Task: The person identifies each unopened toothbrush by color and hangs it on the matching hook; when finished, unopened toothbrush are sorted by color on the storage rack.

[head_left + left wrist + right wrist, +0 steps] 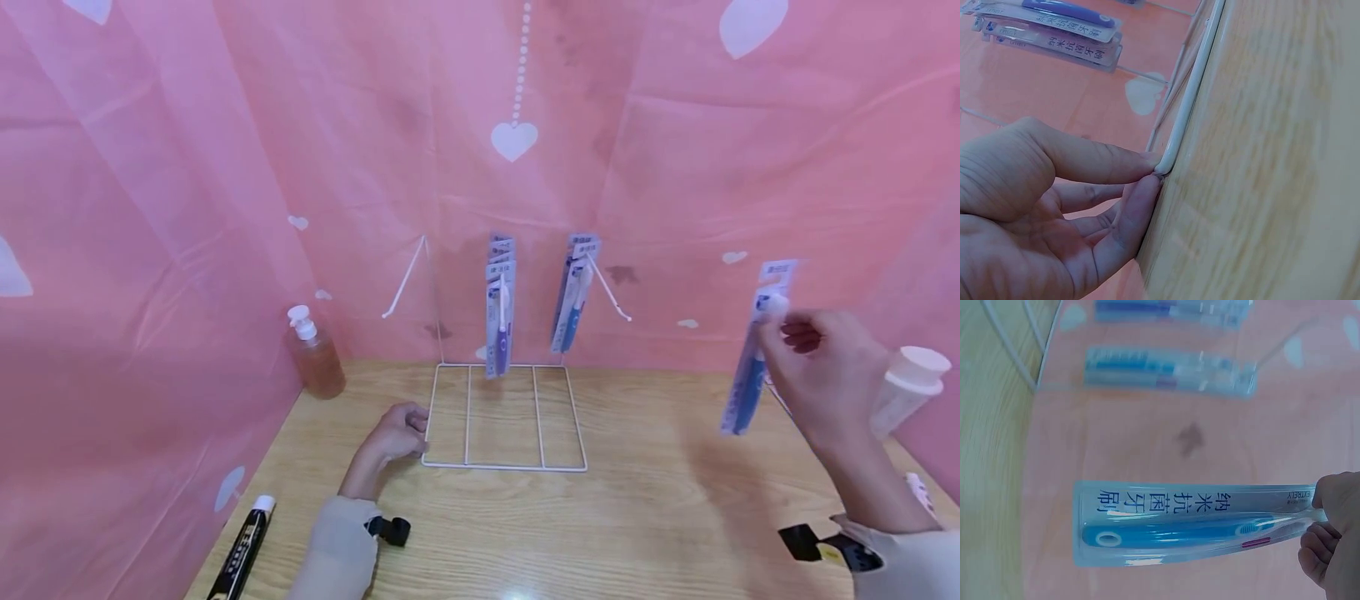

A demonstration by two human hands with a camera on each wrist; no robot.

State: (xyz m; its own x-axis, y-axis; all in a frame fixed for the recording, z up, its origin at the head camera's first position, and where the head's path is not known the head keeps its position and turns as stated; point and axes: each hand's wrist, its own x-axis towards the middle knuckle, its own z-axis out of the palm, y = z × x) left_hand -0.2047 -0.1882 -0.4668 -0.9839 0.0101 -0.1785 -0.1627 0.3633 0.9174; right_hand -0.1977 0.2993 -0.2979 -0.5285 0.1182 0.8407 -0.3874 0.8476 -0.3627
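Note:
My right hand (828, 367) pinches a packaged blue toothbrush (1172, 528) near its upper end and holds it up over the right of the table. With thumb and fingers, my left hand (1066, 200) pinches the front left corner of the white wire rack's base (1188, 94), down at the tabletop. On the rack's middle hook hang several packaged purple toothbrushes (501, 325). Packaged blue toothbrushes (573, 300) hang on its right hook (609, 287). The left hook (403, 279) carries nothing.
At the back left stands a pump bottle (318, 358) of amber liquid. A black tube with a white cap (243, 546) lies at the front left. Beyond my right hand is a white-capped bottle (911, 383). A pink curtain (375, 125) hangs close behind the rack.

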